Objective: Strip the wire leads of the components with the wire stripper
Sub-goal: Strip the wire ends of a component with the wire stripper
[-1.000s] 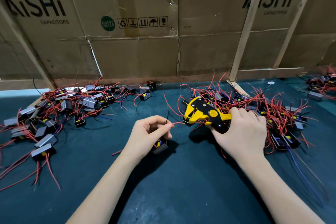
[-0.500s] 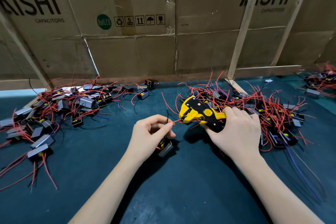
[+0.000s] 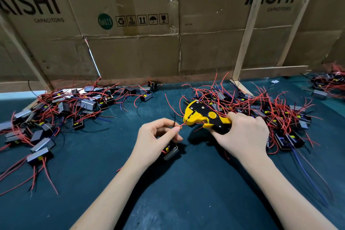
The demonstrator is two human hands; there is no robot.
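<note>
Leftward since earlier, the yellow-and-black wire stripper, gripped by the right hand, meets the thin red wire lead pinched by the left hand above the dark teal tabletop

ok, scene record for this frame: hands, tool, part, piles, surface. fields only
left hand: pinches red lead, feeding it to the stripper head
right hand: grips wire stripper
component: under left hand, on the mat
left pile: components with red leads
right pile: same, behind right hand
surface: dark green mat
backdrop: cardboard wall
</note>
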